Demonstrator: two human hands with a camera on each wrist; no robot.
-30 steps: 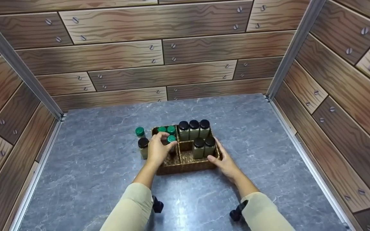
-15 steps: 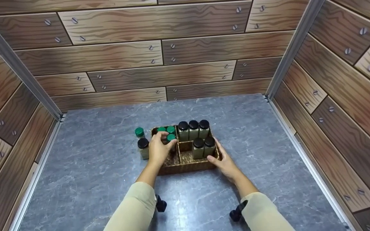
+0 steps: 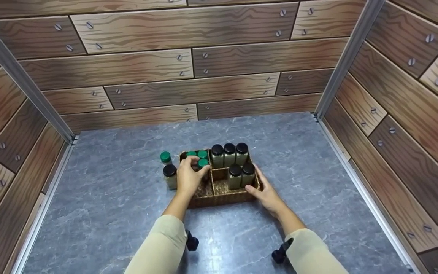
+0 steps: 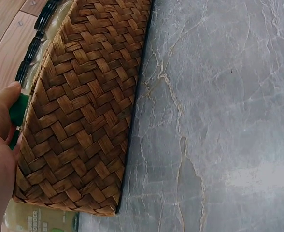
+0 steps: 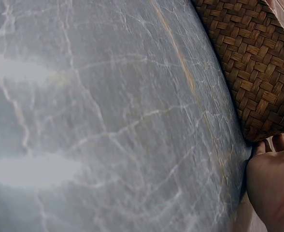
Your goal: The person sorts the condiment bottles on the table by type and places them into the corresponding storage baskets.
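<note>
In the head view a woven basket [image 3: 222, 198] with compartments sits on the table. My left hand [image 3: 187, 177] reaches into its left part and pinches a green-capped spice jar [image 3: 203, 163] between thumb and fingers; the jar's body is hidden. Just behind it show more green caps [image 3: 202, 153]. My right hand [image 3: 267, 194] grips the basket's right front corner, thumb at the front rim and fingers along the side. Black-capped jars stand upright in the back right [image 3: 229, 155] and front right compartments. The left wrist view shows the green cap [image 4: 19, 110] beside my thumb.
Left of the basket, a green-capped jar [image 3: 165, 156] and a black-capped jar [image 3: 170, 177] stand on the grey marbled table [image 3: 120, 198]. Wood-patterned walls [image 3: 135, 64] with metal edge strips enclose the table at the back and sides.
My left forearm has shifted slightly right, and the pinched jar's cap has moved a little away from me. My right hand and the basket have stayed in place.
</note>
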